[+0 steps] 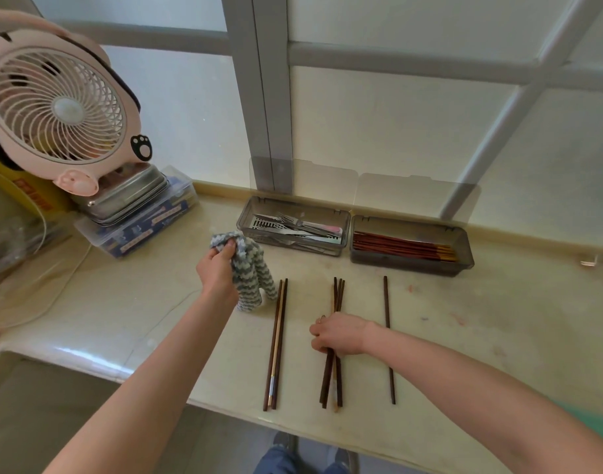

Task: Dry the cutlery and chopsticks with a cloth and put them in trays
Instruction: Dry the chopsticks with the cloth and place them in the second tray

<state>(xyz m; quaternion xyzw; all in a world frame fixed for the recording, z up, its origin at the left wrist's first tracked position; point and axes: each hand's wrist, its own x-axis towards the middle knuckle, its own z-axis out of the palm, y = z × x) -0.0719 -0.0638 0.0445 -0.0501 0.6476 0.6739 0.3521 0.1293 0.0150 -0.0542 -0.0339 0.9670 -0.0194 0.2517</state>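
Grey-and-white zigzag cloth (255,271) is bunched up in the left hand (218,268), fingers and thumb clamped tight round its top, and the rest hangs down in two floppy tails whose ends just touch the counter (156,302). The right hand (341,333) is palm-down over the middle bunch of chopsticks (331,378), fingers curled round them about halfway along. Can't really tell if they're lifted or lying flat, tbh. That bunch is dark brown and a bit splayed, with the tips crossing at the far end.

Just right of the cloth lies the left group of chopsticks (276,354), neat and parallel, one of them paler with a light band near the close end. Off to the right, well apart, a single dark chopstick (389,354) lies on its own.

Both trays sit side by side against the back edge, lids up. The cutlery tray (244,213) holds forks and other metal bits (300,225), and the chopstick tray (409,266) has reddish chopsticks (402,248) with yellow ends. A pink fan (57,107) sits far left on stacked containers.
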